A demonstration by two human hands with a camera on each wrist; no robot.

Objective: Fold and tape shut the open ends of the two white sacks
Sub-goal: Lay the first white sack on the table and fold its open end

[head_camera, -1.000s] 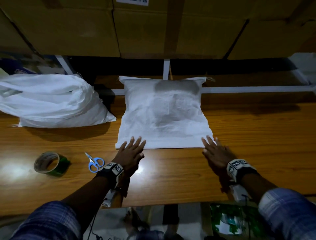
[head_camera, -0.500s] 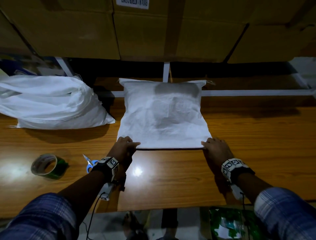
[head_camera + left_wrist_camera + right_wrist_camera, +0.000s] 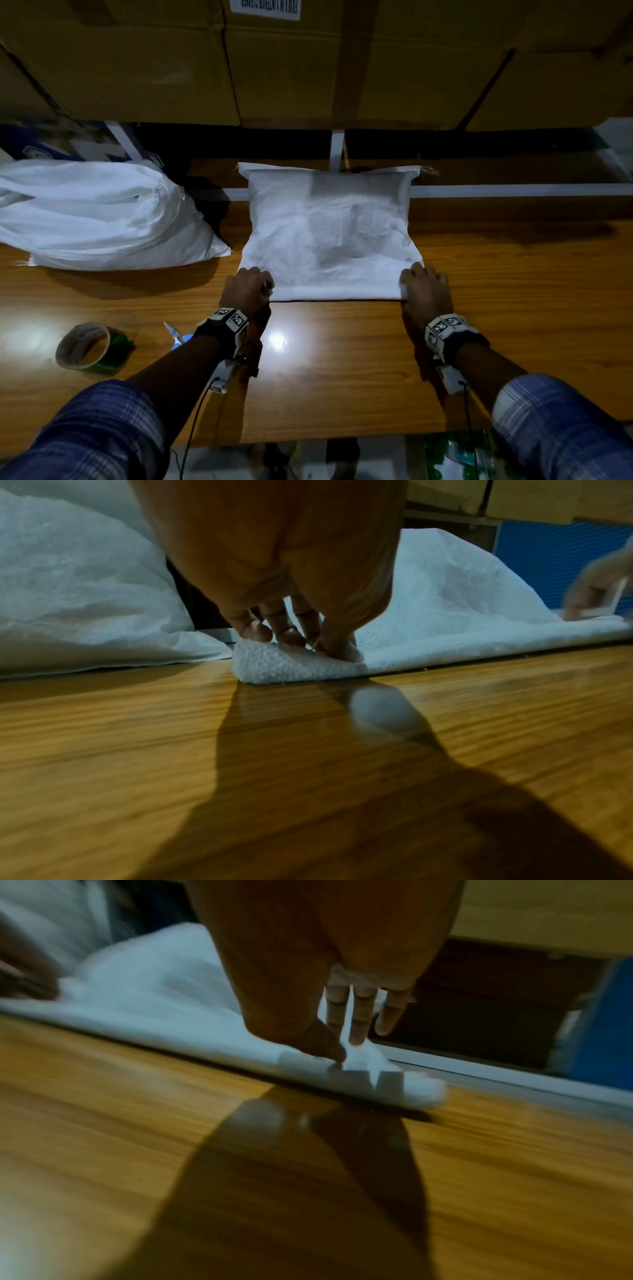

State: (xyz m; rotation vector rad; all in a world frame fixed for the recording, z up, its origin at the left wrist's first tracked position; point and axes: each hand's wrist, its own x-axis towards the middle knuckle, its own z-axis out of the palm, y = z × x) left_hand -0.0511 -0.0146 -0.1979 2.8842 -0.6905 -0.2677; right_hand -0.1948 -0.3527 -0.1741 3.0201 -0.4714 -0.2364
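Two white sacks are on the wooden worktop (image 3: 342, 377), and both hands are on the middle sack (image 3: 325, 236). From the head camera the left hand (image 3: 247, 291) and right hand (image 3: 424, 291) sit at the two near corners of it, knuckles up, so you can't really see what the fingers are doing under there.

The left wrist camera fills that in: the left hand's fingers (image 3: 287, 631) are curled down with the thumb, pinching a rolled-over corner of the woven fabric, which is bunched up right under the fingertips and touching the worktop. The right wrist view is blurry, but the right hand's thumb (image 3: 325, 1047) and a finger look pinched on the other corner, with the remaining fingers fairly straight.

The second sack (image 3: 102, 219) lies off beyond the left hand's outer side, slumped and well apart from it. Only the head view shows the roll of tape (image 3: 85, 346) and the blue scissors (image 3: 178, 339), both back near the left wrist, the scissors mostly hidden behind the arm.
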